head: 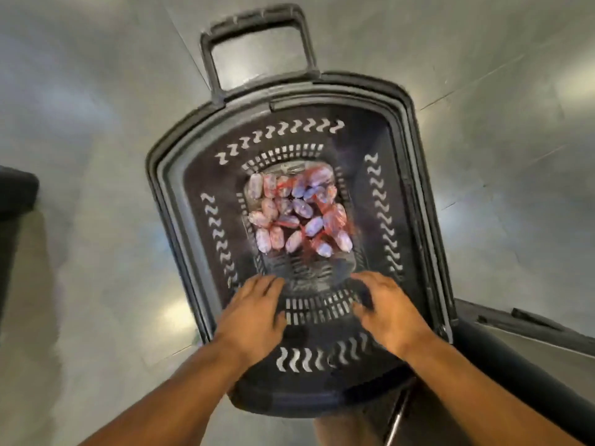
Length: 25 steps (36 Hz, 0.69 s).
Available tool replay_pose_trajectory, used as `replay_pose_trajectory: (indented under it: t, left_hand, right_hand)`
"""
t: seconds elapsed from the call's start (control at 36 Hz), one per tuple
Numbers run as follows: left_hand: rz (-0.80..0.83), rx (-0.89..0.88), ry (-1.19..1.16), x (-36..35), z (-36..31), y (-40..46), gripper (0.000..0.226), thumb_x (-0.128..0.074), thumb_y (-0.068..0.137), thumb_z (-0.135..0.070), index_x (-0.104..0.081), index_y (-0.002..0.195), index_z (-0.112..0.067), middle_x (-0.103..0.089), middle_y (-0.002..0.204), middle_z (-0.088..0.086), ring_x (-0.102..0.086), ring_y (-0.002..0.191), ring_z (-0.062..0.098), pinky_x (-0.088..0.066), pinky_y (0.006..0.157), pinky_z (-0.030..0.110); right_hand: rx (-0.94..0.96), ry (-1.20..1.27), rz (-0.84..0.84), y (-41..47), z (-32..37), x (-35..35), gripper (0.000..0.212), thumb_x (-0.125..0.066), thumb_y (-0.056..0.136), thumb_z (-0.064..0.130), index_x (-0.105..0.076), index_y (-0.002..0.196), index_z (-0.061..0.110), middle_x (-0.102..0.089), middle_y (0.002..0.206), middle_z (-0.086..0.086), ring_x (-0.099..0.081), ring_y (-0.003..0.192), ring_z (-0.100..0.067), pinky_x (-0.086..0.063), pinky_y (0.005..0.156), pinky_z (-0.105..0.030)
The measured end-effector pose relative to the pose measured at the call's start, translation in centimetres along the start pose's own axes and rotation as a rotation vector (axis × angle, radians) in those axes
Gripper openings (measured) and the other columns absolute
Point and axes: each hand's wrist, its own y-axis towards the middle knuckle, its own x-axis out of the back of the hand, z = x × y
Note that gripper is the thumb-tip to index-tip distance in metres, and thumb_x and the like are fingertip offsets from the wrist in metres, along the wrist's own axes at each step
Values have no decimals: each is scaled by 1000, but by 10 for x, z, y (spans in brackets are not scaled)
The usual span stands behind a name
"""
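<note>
A deep black plastic shopping basket [421, 201] stands on the floor below me, its pull handle [257, 30] raised at the far end. At its bottom lie several small pale oval packages in red netting [297, 214]. Both my arms reach down into the basket at its near end. My left hand [254, 310] hovers inside, left of centre, fingers loosely spread and holding nothing. My right hand [388, 309] is beside it on the right, fingers relaxed and slightly curled, also holding nothing. Both hands are blurred.
Shiny grey floor tiles [96, 123] surround the basket. A dark object [16, 191] juts in at the left edge. A dark rounded edge with a rail [521, 320] lies at the lower right, close to the basket's near corner.
</note>
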Motion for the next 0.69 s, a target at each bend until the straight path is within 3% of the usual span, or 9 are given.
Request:
replay_pose_trajectory:
  t: [0.17, 0.31, 0.39, 0.47, 0.53, 0.61, 0.69]
  left_hand:
    - [-9, 56, 87, -31, 16, 116, 75, -49, 95, -33, -14, 158, -12, -16, 164, 7, -12, 151, 27, -11, 124, 35]
    - [-162, 67, 118, -39, 32, 184, 78, -57, 88, -21, -19, 156, -12, -23, 159, 10, -22, 144, 34, -19, 121, 39]
    - [-241, 46, 197, -45, 40, 208, 62, -53, 91, -21, -33, 150, -16, -37, 148, 10, -34, 130, 38, -28, 113, 43]
    - [-274, 48, 248, -52, 49, 216, 35, -51, 96, -20, -56, 130, -16, -52, 133, 7, -39, 124, 34, -35, 105, 42]
    - [-301, 82, 129, -57, 55, 213, 23, -53, 97, -19, -68, 113, -15, -61, 120, 6, -43, 119, 31, -42, 96, 45]
    - [-343, 156, -162, -60, 59, 205, 18, -53, 98, -16, -70, 104, -13, -65, 109, 11, -54, 109, 33, -48, 88, 47]
    - [-423, 167, -477, -58, 51, 199, 17, -52, 100, -10, -67, 95, -8, -66, 87, 14, -59, 83, 28, -46, 78, 34]
  right_hand:
    - [-12, 117, -19, 64, -22, -38, 54, -63, 99, 24, -45, 150, 23, -48, 147, 1, -39, 140, -16, -33, 115, -27]
    - [19, 207, -40, 102, -35, -74, 50, -61, 99, 21, -48, 147, 19, -51, 147, -2, -44, 138, -18, -35, 115, -33]
    - [-6, 223, -52, 117, -41, -95, 51, -61, 99, 23, -45, 148, 22, -51, 145, -2, -47, 133, -18, -37, 113, -34]
    - [-11, 226, -75, 125, -46, -108, 49, -61, 99, 25, -48, 146, 26, -51, 145, 0, -46, 134, -16, -36, 110, -25]
    - [-30, 243, -67, 127, -49, -112, 47, -61, 100, 28, -49, 145, 27, -49, 149, 1, -43, 137, -15, -34, 110, -23]
    - [-26, 235, -70, 128, -50, -111, 47, -61, 99, 26, -51, 145, 23, -51, 149, 0, -44, 137, -16, -29, 108, -18]
    - [-24, 227, -88, 128, -49, -107, 48, -63, 98, 23, -52, 145, 23, -54, 146, 0, -45, 136, -16, -32, 109, -21]
